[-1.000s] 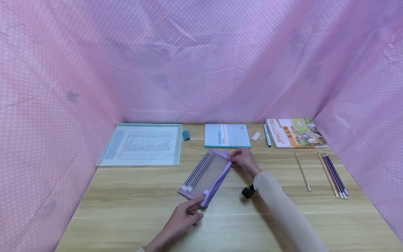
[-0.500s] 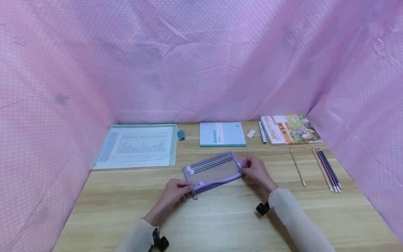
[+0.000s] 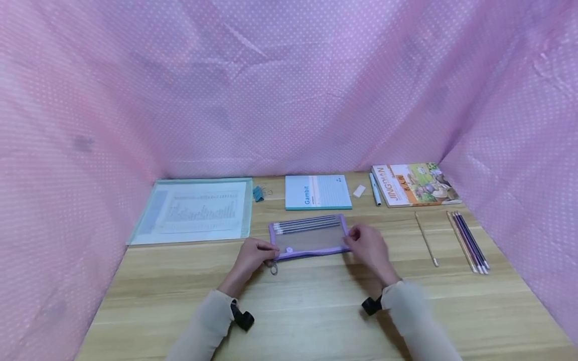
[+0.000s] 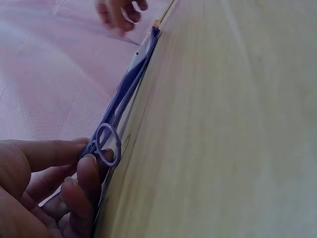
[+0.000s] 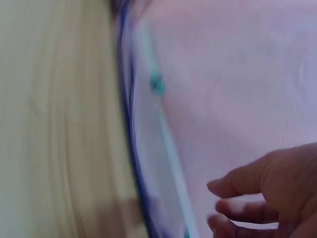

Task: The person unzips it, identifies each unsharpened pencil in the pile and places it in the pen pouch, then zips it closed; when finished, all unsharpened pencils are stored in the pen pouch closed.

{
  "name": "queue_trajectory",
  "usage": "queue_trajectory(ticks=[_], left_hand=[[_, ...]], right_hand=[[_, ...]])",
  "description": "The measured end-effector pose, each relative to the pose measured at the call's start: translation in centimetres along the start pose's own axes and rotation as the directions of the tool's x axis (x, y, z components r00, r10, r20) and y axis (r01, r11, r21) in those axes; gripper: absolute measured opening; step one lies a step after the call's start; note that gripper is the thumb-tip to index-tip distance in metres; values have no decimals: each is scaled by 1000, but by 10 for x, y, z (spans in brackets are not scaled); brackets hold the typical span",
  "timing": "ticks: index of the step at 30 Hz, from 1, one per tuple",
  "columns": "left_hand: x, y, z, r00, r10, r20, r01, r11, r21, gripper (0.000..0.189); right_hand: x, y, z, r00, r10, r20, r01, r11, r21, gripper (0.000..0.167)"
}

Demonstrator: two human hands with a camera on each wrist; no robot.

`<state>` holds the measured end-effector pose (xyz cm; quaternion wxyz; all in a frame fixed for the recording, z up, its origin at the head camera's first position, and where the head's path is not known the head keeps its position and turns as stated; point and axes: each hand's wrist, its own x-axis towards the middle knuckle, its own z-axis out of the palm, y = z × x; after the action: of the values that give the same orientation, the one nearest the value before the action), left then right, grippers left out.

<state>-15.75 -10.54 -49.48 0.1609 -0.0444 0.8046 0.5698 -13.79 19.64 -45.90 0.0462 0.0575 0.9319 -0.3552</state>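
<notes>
A purple-edged, see-through pencil case (image 3: 316,244) lies crosswise on the table, with several pencils (image 3: 309,224) along its far side and their white eraser ends at the left. My left hand (image 3: 253,255) pinches its near left corner between thumb and fingers. From that corner hangs a light purple ring (image 4: 108,144), seen in the left wrist view beside my fingertips. At the right end is my right hand (image 3: 371,250), its fingers loosely bent. The right wrist view shows these fingers (image 5: 242,183) a little apart from the case, with nothing between them.
Behind the case lie a blue notebook (image 3: 318,192), a white eraser (image 3: 358,191), a pen (image 3: 375,189) and a book (image 3: 417,184). A document folder (image 3: 194,210) and a binder clip (image 3: 258,194) are at left. Loose pencils (image 3: 467,243) and a single pencil (image 3: 426,239) lie at right.
The pencil case has turned clockwise from a steep slant to nearly level across the table. My left hand has moved up and left with its corner, and my right hand has let go.
</notes>
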Motion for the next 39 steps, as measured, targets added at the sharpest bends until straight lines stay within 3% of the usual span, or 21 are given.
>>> queue_trajectory(ticks=[2,4,6,8,10,13,16,19,25,28,31,35,39], left_hand=[[0,0,-1,1000,4,-5,-4,1000,-10,8],[0,-1,-2,1000,3,-8,-4,1000,-14,9],[0,0,-1,1000,3,-5,-3,1000,-17,9],[0,0,0,1000,2,-1,-2,1000,-14,10],[1,0,1,1000,6,0,-6,1000,-13,10],[2,0,2,1000,16,-8,-16,1000,-13,9],[2,0,3,1000,23,-13,-24,1000,-15,9],[1,1,2,999,29,-13,-29,1000,-11,9],[0,0,1,999,34,-4,-34,999,-14,10],[0,-1,1,1000,31,3,-31,999,-20,9],[0,-1,1,999,31,7,-31,999,-19,9],[0,0,1,1000,22,10,-22,1000,-9,8],[0,0,2,1000,18,17,-18,1000,-4,6]], right_hand=[[-11,-16,14,991,-83,107,74,993,87,11],[-21,-30,33,950,-157,269,104,974,199,14],[-28,-40,54,885,-184,428,46,949,313,21],[-33,-47,72,829,-180,530,-61,913,404,26],[-36,-53,87,805,-159,572,-177,856,487,28],[-38,-60,102,821,-134,555,-258,780,571,27],[-36,-66,110,853,-101,512,-263,765,588,24],[-33,-71,114,869,-72,490,-254,785,565,21],[-30,-75,116,900,-38,435,-191,862,470,14],[-28,-74,114,929,-58,364,-99,912,398,11],[-26,-71,112,952,-142,270,64,958,280,8],[-24,-68,109,946,-226,231,205,972,114,7],[-26,-64,103,938,-241,248,236,970,48,6]])
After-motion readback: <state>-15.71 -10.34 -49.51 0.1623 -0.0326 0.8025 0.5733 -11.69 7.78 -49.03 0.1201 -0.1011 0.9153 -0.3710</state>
